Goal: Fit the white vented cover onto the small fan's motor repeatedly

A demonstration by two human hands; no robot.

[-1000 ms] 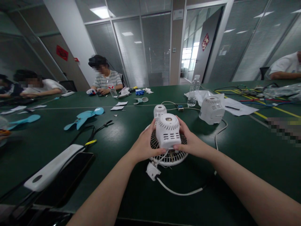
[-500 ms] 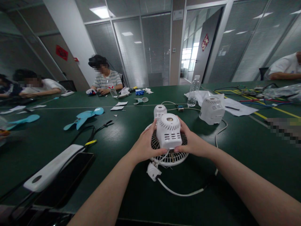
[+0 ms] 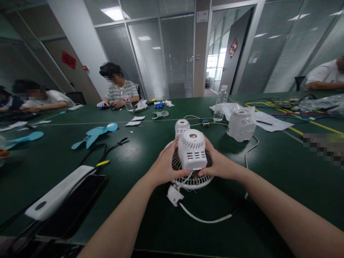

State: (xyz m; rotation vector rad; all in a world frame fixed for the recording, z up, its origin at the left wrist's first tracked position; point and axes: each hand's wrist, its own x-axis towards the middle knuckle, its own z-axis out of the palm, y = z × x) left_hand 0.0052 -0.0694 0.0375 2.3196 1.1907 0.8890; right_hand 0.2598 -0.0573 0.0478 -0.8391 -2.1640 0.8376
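Note:
Between my two hands is a white vented fan motor housing (image 3: 192, 148), seated over a round white fan grille (image 3: 197, 184) that lies on the green table. My left hand (image 3: 168, 163) grips its left side, thumb along the lower front edge. On the right side my right hand (image 3: 216, 161) holds it the same way. A white plug (image 3: 175, 195) rests against the grille's near edge, its cable curving to the right. Just behind the held housing is a smaller white vented housing (image 3: 182, 126), partly hidden. A third white housing (image 3: 241, 125) stands farther right.
Blue fan blades (image 3: 94, 135), a white power strip (image 3: 60, 191) and a black phone (image 3: 72, 204) lie to the left. A water bottle (image 3: 220, 103) stands behind, near paper (image 3: 272, 122). Cables (image 3: 279, 105) spread at the far right. Other people sit around the table (image 3: 150, 218).
Both hands keep their hold on the housing, with hardly any movement. The whole view has shifted very slightly.

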